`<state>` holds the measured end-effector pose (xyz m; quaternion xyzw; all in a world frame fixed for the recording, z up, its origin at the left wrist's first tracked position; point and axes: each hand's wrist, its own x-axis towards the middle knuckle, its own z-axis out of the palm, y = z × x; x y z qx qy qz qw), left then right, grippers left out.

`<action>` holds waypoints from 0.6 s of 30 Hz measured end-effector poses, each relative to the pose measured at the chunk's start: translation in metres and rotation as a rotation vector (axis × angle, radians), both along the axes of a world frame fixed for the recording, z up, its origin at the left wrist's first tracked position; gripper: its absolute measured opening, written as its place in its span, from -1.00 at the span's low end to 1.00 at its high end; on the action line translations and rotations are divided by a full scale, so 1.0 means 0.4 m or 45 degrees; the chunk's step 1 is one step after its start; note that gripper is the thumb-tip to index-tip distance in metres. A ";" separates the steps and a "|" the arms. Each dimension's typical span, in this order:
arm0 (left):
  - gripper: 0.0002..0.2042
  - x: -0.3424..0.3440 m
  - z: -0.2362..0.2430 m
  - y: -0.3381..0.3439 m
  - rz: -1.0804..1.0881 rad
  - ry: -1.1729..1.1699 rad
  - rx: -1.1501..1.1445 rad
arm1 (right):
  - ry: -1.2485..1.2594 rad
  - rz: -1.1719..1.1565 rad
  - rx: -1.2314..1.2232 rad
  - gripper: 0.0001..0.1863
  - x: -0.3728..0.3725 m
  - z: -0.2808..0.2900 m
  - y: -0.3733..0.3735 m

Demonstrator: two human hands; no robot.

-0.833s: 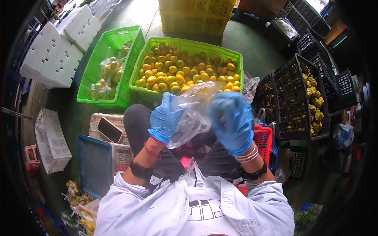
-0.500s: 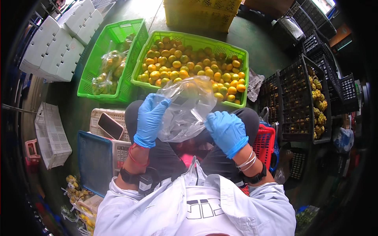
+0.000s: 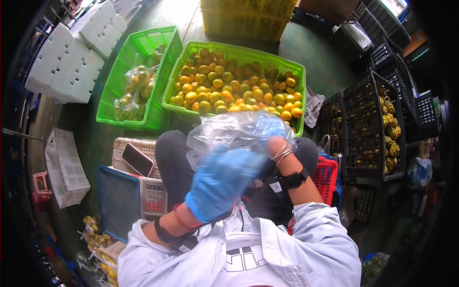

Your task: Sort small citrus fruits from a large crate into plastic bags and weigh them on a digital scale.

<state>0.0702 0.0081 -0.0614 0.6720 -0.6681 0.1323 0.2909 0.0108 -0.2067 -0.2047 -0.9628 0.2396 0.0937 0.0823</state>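
Observation:
A crumpled clear plastic bag [image 3: 213, 134] is stretched above my lap, just before the green crate [image 3: 184, 107] of orange and yellow-green citrus fruit. My blue-gloved right hand [image 3: 268, 125] is at the bag's right end by the crate, its fingers veiled by the plastic. My blue-gloved left hand [image 3: 224, 177] crosses low in front of the bag, smeared by motion, so its fingers cannot be made out.
A second green crate [image 3: 107, 115] holds bagged fruit. A scale [image 3: 112, 203] with a phone [image 3: 136, 159] above it sits left. Black crates [image 3: 363, 148] of knobbly fruit and a red basket [image 3: 325, 179] stand right; white boxes [image 3: 67, 67], upper left; yellow crates [image 3: 246, 19], top.
My left hand has dropped and swung right across my lap. My right hand has risen toward the fruit crate, and the bag has shifted and spread sideways over it.

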 end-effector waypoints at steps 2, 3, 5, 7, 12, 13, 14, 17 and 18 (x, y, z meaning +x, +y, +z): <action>-0.78 -0.003 -0.079 -0.089 -0.244 -0.124 0.233 | -0.041 0.049 -0.028 -0.70 0.039 -0.005 -0.027; -0.83 0.039 -0.151 -0.140 -0.094 -0.106 0.555 | -0.053 0.065 -0.052 -0.70 0.050 -0.007 -0.048; -0.84 0.208 -0.317 -0.244 0.276 -0.274 0.685 | -0.072 0.112 -0.106 -0.70 0.093 -0.002 -0.094; -0.83 0.367 -0.372 -0.312 0.420 -0.447 0.534 | -0.091 0.127 -0.172 -0.70 0.135 0.015 -0.168; -0.77 0.635 -0.350 -0.436 0.430 -0.508 0.844 | -0.050 0.155 -0.170 -0.62 0.325 0.020 -0.284; -0.75 0.726 -0.382 -0.445 0.371 -0.353 0.972 | -0.198 0.048 0.011 -0.58 0.393 0.002 -0.285; -0.72 0.805 -0.420 -0.446 0.314 -0.193 1.099 | -0.185 0.053 0.035 -0.50 0.454 -0.009 -0.279; -0.67 0.873 -0.406 -0.576 0.286 0.024 1.565 | 0.051 0.014 0.169 -0.36 0.601 -0.062 -0.365; -0.68 0.924 -0.465 -0.561 0.342 0.125 1.125 | 0.078 -0.059 0.225 -0.31 0.660 -0.085 -0.369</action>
